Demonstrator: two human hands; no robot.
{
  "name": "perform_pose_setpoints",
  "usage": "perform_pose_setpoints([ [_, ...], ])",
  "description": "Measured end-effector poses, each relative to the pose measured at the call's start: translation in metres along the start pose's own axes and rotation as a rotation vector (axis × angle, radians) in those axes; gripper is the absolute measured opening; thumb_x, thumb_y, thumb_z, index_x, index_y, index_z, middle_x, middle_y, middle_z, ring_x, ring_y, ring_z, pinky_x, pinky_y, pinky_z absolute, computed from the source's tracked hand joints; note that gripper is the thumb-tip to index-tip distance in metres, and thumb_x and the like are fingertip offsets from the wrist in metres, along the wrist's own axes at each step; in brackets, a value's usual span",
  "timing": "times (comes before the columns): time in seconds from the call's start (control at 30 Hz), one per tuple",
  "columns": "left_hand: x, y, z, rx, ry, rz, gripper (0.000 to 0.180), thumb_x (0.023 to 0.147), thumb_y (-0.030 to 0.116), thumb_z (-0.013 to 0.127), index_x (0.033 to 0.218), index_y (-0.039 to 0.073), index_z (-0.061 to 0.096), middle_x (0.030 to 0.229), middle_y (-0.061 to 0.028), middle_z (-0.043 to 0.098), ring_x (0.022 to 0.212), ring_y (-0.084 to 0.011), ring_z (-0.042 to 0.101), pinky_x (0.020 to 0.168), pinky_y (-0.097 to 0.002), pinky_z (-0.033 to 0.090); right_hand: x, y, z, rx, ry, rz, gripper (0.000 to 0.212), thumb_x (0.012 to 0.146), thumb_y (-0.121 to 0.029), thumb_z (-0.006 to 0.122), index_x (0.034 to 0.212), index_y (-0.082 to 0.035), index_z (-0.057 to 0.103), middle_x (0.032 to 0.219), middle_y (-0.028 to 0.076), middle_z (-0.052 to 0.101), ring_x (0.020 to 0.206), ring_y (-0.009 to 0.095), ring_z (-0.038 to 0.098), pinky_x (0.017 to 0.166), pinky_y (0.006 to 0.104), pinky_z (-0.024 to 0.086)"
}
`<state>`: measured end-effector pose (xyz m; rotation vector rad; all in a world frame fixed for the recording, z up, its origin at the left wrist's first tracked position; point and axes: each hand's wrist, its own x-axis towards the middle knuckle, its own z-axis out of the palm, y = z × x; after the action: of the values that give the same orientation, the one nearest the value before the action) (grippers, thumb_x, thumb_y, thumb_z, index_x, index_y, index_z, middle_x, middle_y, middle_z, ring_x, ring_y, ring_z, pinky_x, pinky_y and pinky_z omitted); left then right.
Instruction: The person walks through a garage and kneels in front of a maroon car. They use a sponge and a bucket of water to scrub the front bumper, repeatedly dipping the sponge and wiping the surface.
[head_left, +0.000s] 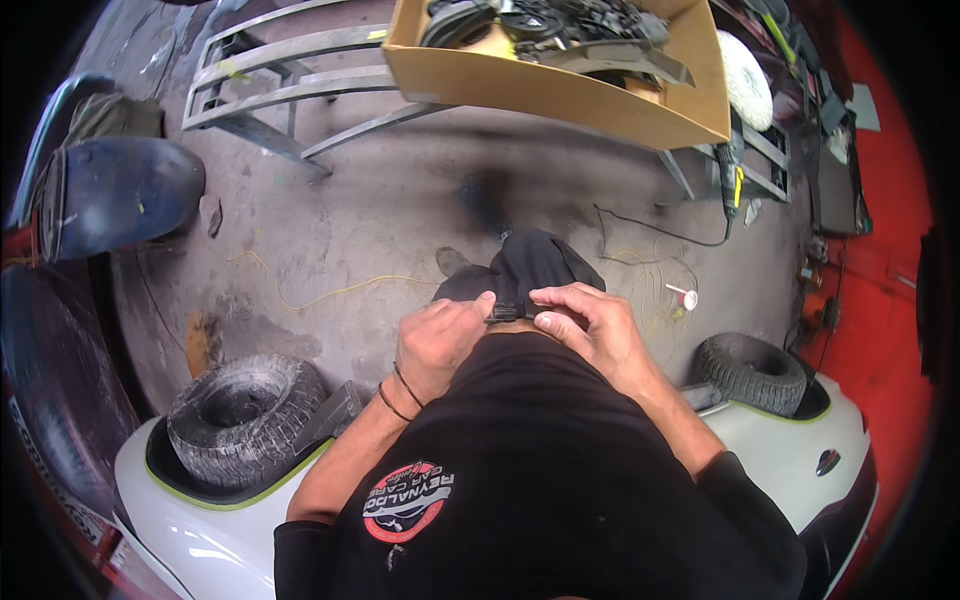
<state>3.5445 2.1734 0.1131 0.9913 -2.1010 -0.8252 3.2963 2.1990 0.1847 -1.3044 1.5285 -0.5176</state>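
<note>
At my waist, just below the hem of the black shirt (560, 470), both hands work on a dark belt (507, 313) worn over black trousers (545, 262). My left hand (437, 338) is closed, its thumb and fingers gripping the belt's short, ribbed, buckle-like end. On the other side, the thumb and forefinger of my right hand (603, 328) pinch the belt close to the same spot. The fingers partly hide the belt, so its fastening cannot be made out.
Ahead, a cardboard box (560, 105) of dark parts rests on a metal frame (290, 75). A polisher (731, 175) with a white pad hangs at its right. Tyres (245, 415) sit in white bodywork on both sides behind me. A yellow cord (330, 290) crosses the floor.
</note>
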Motion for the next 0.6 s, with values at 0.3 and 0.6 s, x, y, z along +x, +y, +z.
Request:
perform_pose_setpoints([
  [0.3,-0.011,-0.013,-0.011,0.034,0.032,0.092,0.037,0.083,0.001,0.075,0.12,-0.002,0.073,0.078,-0.0069,0.064,0.069,-0.0232,0.065,0.063,-0.036,0.053,0.009,-0.013,0.021,-0.134,0.004,-0.139,0.029,0.097,-0.01,0.079,0.123,0.001,0.076,0.113,0.017,0.078,0.097,0.027,0.077,0.084,0.0356,0.061],
  [0.6,0.027,-0.008,-0.006,-0.154,-0.149,0.093,0.038,0.086,0.005,0.072,0.123,-0.003,0.073,0.083,-0.0102,0.068,0.075,-0.0276,0.068,0.069,-0.0389,0.056,0.022,-0.006,0.001,-0.087,-0.036,-0.172,0.028,0.096,-0.009,0.076,0.122,0.001,0.074,0.109,0.021,0.077,0.098,0.038,0.076,0.086,0.0418,0.061],
])
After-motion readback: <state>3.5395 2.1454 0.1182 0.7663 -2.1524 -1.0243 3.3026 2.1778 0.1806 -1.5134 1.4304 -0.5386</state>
